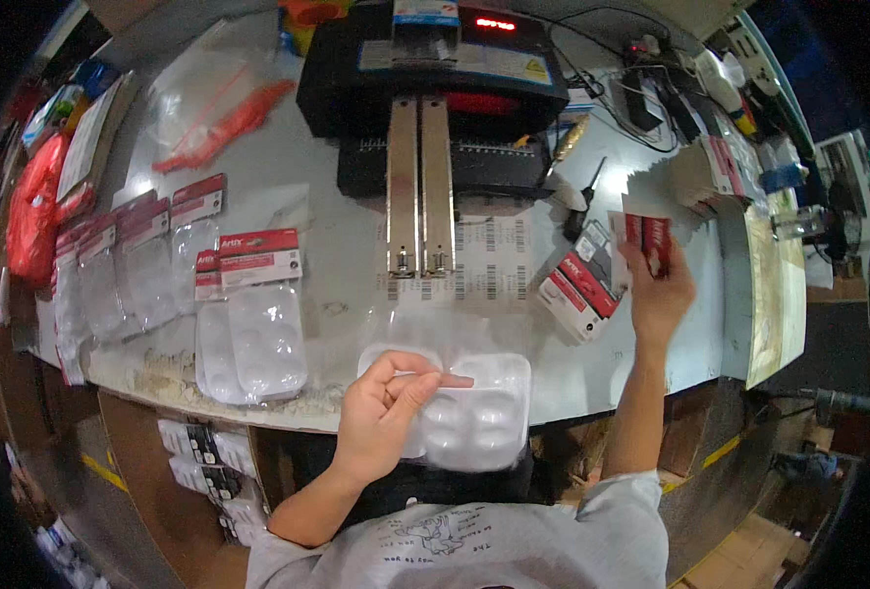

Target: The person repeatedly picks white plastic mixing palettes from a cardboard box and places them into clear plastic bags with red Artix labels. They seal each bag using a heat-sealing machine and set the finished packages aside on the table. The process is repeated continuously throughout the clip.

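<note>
My left hand (381, 412) is closed over a clear plastic bag, thumb against bent fingers with one finger stretched along its upper part. Inside the bag are white plastic paint palettes (474, 422) with round wells, lying at the front table edge. Part of one palette is hidden behind the hand. To the right, my raised right hand (661, 290) grips a red-and-white header card (648, 236). Just left of it, more red-and-white header cards (582, 285) lie loosely piled on the table.
A black machine (435, 79) with a lit red display and two metal bars (420, 187) reaches over a printed label sheet (489, 245). Finished bagged palettes (268, 334) lie at left. Card stacks (710, 172), cables and a screwdriver (587, 191) sit at right.
</note>
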### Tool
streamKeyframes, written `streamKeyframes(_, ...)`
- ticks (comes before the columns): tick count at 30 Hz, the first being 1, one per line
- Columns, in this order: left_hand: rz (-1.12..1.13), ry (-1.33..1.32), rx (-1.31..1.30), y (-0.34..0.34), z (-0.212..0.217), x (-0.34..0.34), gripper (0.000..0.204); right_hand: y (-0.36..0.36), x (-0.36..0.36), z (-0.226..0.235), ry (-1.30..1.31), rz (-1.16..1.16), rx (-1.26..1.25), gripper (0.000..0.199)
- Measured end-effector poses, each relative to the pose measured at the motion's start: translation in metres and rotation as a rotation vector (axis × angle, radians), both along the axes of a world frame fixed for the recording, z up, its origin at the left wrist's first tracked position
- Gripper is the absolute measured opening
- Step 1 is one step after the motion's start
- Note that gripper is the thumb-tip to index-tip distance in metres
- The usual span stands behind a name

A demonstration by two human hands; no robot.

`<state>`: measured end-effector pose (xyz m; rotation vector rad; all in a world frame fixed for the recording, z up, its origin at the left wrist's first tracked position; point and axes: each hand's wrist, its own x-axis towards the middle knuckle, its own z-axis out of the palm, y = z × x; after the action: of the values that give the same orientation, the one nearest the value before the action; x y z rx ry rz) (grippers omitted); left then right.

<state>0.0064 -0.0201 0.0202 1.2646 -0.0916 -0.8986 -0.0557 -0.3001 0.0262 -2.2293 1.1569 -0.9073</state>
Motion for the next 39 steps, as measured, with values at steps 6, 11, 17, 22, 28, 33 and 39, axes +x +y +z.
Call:
streamKeyframes(6, -0.099, -0.137, 0.117, 0.012, 0.007, -0.004, 0.017, 0.099, 0.002, 0.055, 0.170, 0.883, 0.385, 0.020)
streamKeyframes(11, -0.098, -0.336, 0.248, 0.022, 0.008, -0.003, 0.016, 0.111, 0.017, 0.047, 0.261, 0.980, 0.472, 0.015)
streamKeyframes(17, -0.082, -0.309, 0.224, 0.025, 0.006, -0.003, 0.015, 0.111, 0.017, 0.043, 0.281, 1.090, 0.448, 0.023)
streamKeyframes(22, 0.128, -0.367, 0.287, 0.028, 0.004, 0.001, 0.019, 0.094, 0.016, 0.034, 0.278, 0.969, 0.463, 0.018)
streamKeyframes(28, 0.285, -0.336, 0.285, 0.033, -0.015, 0.009, 0.022, 0.097, -0.001, 0.012, 0.290, 0.751, 1.245, 0.018)
streamKeyframes(33, 0.222, -0.426, 0.332, 0.032, -0.023, 0.012, 0.028, 0.102, -0.005, -0.002, 0.147, 0.721, 1.417, 0.015)
streamKeyframes(39, 0.185, -0.683, 0.605, -0.003, -0.037, 0.051, 0.035, 0.100, 0.036, -0.027, -0.036, 0.518, 1.378, 0.015)
